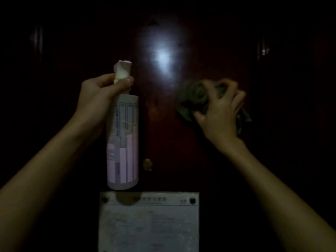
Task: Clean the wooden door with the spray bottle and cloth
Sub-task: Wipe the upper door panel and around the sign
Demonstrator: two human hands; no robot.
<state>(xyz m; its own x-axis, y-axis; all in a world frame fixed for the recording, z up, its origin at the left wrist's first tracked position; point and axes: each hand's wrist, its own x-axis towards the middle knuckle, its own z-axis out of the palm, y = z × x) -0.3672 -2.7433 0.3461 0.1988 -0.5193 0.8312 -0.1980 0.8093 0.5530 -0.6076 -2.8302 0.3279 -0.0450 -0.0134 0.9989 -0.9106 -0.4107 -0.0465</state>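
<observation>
A dark reddish wooden door fills the dim view, with a bright glare patch near its upper middle. My left hand grips the neck of a tall spray bottle with a white nozzle and a pink label, held upright in front of the door. My right hand holds a crumpled grey-green cloth against the door, to the right of the glare, fingers curled over the bunched fabric.
A small brass peephole sits in the door below the hands. Under it a pale printed notice is fixed to the door with dark fasteners at its corners. The door's edges are lost in darkness.
</observation>
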